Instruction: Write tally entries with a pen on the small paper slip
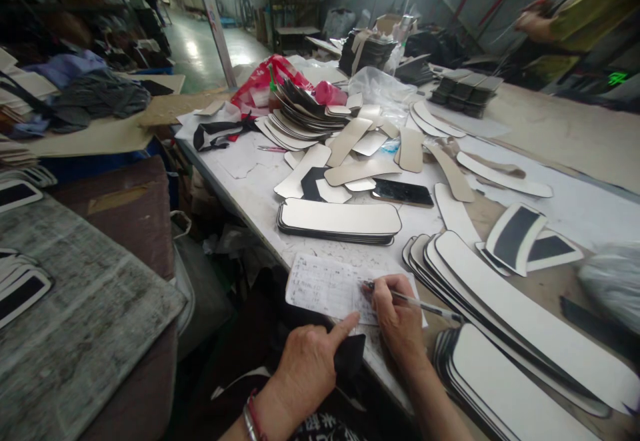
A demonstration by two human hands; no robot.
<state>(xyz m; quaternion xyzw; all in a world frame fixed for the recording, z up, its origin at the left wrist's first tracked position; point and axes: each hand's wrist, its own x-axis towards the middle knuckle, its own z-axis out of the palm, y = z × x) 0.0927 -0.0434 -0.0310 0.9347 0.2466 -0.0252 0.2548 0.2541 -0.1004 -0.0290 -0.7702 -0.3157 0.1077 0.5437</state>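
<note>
My right hand (397,321) grips a pen (420,304) with its tip resting on a handwritten paper sheet (325,288) at the near edge of the white table (250,188). My left hand (307,364) is loosely curled, its index finger stretched out and pressing the sheet's near edge. Nothing is held in that hand. A stack of white flat cut pieces with dark edges (340,220) lies just beyond the sheet. More long white pieces (520,321) fan out to the right of my right hand.
A black phone (403,192) lies mid-table among scattered beige and white pieces (350,141). A red plastic bag (263,81) and dark stacks (463,91) sit farther back. Another person's hand (535,22) shows at top right. A grey covered surface (75,308) stands at left.
</note>
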